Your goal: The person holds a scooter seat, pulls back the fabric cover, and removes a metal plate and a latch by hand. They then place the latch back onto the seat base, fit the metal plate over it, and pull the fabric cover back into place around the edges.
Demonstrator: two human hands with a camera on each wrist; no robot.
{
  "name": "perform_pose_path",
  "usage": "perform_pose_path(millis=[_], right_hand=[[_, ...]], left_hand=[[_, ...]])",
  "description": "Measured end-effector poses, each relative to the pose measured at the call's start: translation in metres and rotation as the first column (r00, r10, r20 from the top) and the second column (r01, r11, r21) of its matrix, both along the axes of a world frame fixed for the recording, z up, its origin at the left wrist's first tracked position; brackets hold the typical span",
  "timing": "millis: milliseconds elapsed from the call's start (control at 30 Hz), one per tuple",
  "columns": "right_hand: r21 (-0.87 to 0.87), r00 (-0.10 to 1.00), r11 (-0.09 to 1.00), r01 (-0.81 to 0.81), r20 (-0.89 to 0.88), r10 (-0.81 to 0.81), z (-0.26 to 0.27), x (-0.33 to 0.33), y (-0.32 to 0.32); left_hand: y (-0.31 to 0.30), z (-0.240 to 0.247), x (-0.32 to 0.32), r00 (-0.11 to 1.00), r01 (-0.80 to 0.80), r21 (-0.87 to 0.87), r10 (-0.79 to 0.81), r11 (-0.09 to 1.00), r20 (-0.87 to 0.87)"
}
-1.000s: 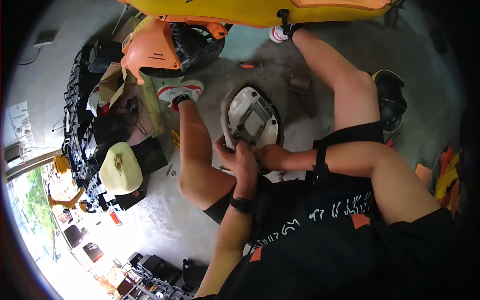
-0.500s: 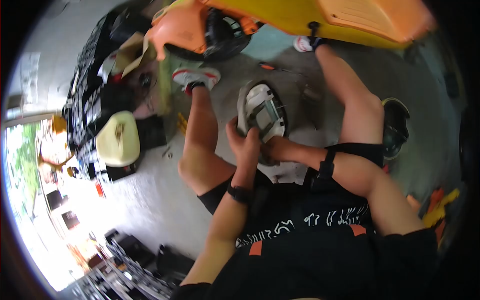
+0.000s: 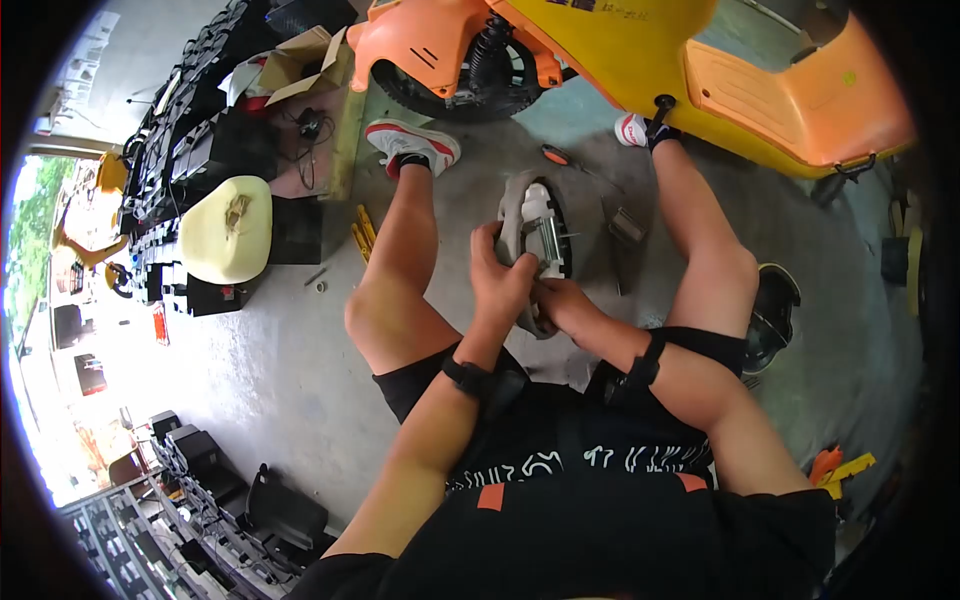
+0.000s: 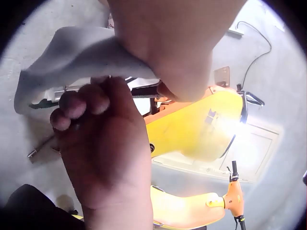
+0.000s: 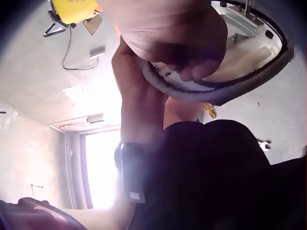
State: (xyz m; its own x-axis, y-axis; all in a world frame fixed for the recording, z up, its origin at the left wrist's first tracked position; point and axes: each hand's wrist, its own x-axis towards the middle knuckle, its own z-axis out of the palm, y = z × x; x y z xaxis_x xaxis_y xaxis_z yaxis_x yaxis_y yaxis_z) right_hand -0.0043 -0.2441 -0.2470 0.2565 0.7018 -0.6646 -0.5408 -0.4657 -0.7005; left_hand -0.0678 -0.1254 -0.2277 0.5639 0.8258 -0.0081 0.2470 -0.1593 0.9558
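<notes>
A scooter seat is held between the knees, underside showing: a white plastic base, a metal bracket and a grey cover round the rim. My left hand grips its near left edge, fingers along the outside and thumb over the rim. Close by, my right hand holds the near end with fingers curled at the cover's edge. From the right wrist, those fingers tuck inside the rim; the right hand partly covers the base.
A red-handled screwdriver lies beyond the seat. The yellow-orange scooter stands ahead. At left, a pale foam pad sits near black boxes, and yellow-handled pliers lie by the leg. A black helmet rests at right.
The head view has shifted, bringing more of the scooter in. The seat has turned more onto its side, its grey cover showing more. Both hands stay at its near end.
</notes>
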Motion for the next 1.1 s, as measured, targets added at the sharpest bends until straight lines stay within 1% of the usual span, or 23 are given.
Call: perform_pose_path(millis=[133, 200, 233, 267, 300, 333, 367, 400, 433, 467, 500, 533, 567, 600, 633, 667, 700, 800, 867, 933, 967, 1033, 1100], right_hand=[[-0.033, 0.999, 0.998, 0.049, 0.015, -0.049, -0.011, -0.011, 0.003], [0.138, 0.913, 0.989, -0.055, 0.408, -0.006, -0.023, -0.014, 0.009], [0.073, 0.945, 0.997, -0.036, 0.326, 0.01, -0.02, -0.013, 0.01], [0.077, 0.944, 0.997, -0.029, 0.33, 0.002, -0.017, -0.012, 0.01], [0.109, 0.994, 0.99, 0.085, 0.064, -0.093, -0.015, -0.013, 0.008], [0.107, 0.962, 0.974, 0.199, -0.211, -0.173, -0.015, -0.015, 0.007], [0.104, 0.961, 0.975, 0.195, -0.217, -0.169, -0.017, -0.016, 0.008], [0.166, 0.99, 0.976, 0.14, -0.018, -0.139, -0.021, -0.016, 0.007], [0.215, 0.976, 0.974, 0.075, 0.185, -0.116, -0.025, -0.016, 0.006], [0.213, 0.976, 0.974, 0.08, 0.182, -0.12, -0.03, -0.011, 0.007], [0.141, 0.957, 0.988, 0.067, 0.272, -0.104, -0.036, -0.002, 0.01], [0.067, 0.931, 0.996, 0.062, 0.355, -0.082, -0.037, 0.007, 0.013], [0.06, 0.893, 0.998, 0.002, 0.449, -0.029, -0.037, 0.016, 0.012], [0.062, 0.895, 0.998, 0.01, 0.444, -0.036, -0.025, 0.019, 0.012], [0.2, 0.874, 0.979, 0.047, 0.466, -0.137, -0.01, 0.023, 0.012], [0.333, 0.847, 0.94, 0.075, 0.476, -0.236, -0.003, 0.025, 0.012], [0.381, 0.875, 0.918, 0.109, 0.402, -0.271, -0.001, 0.028, 0.015], [0.383, 0.856, 0.918, 0.103, 0.436, -0.278, 0.011, 0.025, 0.015], [0.427, 0.829, 0.903, 0.05, 0.487, -0.276, 0.012, 0.022, 0.017], [0.396, 0.888, 0.915, 0.08, 0.389, -0.245, 0.022, 0.019, 0.018], [0.399, 0.887, 0.913, 0.081, 0.389, -0.248, 0.025, 0.019, 0.018], [0.409, 0.938, 0.906, 0.111, 0.259, -0.231, 0.03, 0.018, 0.017], [0.393, 0.93, 0.914, 0.099, 0.289, -0.226, 0.026, 0.019, 0.019]], left_hand=[[0.006, -0.005, -0.002, 0.999, -0.045, -0.033, 0.044, 0.998, -0.025], [0.014, -0.012, -0.004, 0.997, 0.052, 0.001, -0.052, 0.999, -0.052], [0.015, -0.012, -0.002, 0.997, 0.059, 0.005, -0.058, 0.998, -0.046], [0.016, -0.011, -0.002, 0.998, 0.03, -0.013, -0.031, 0.999, -0.057], [0.018, -0.01, -0.002, 0.997, -0.003, -0.032, 0.001, 0.999, -0.072], [0.02, -0.011, -0.002, 0.997, -0.006, -0.031, 0.004, 1.0, -0.074], [0.022, -0.013, -0.005, 0.997, -0.033, 0.014, 0.034, 0.999, -0.07], [0.022, -0.015, -0.008, 0.996, -0.059, 0.056, 0.063, 0.997, -0.067], [0.022, -0.016, -0.011, 0.995, -0.059, 0.051, 0.063, 0.997, -0.075], [0.024, -0.016, -0.011, 0.997, -0.049, -0.005, 0.049, 0.999, -0.057], [0.027, -0.015, -0.008, 0.999, -0.032, -0.054, 0.03, 0.998, -0.034], [0.028, -0.015, -0.006, 0.999, -0.02, -0.049, 0.018, 0.999, -0.032], [0.027, -0.015, -0.006, 0.999, -0.011, 0.014, 0.012, 1.0, -0.048], [0.025, -0.016, -0.007, 0.998, -0.004, 0.076, 0.009, 0.997, -0.067], [0.021, -0.011, -0.009, 0.997, 0.001, 0.077, 0.004, 0.997, -0.073], [0.017, -0.006, -0.009, 0.993, 0.0, 0.242, 0.027, 0.97, -0.111], [0.012, -0.001, -0.009, 0.988, 0.003, 0.399, 0.059, 0.917, -0.142], [0.002, 0.003, -0.004, 0.995, -0.049, 0.492, 0.088, 0.869, -0.056], [0.0, 0.002, -0.002, 0.993, -0.084, 0.516, 0.113, 0.852, -0.025], [-0.001, 0.002, -0.002, 0.992, -0.112, 0.544, 0.13, 0.832, 0.006], [-0.002, 0.002, -0.003, 0.994, -0.11, 0.545, 0.092, 0.831, 0.061], [-0.003, -0.001, -0.004, 0.992, -0.105, 0.546, 0.052, 0.831, 0.112], [-0.006, -0.005, -0.003, 0.964, -0.209, 0.462, 0.104, 0.862, 0.243]])
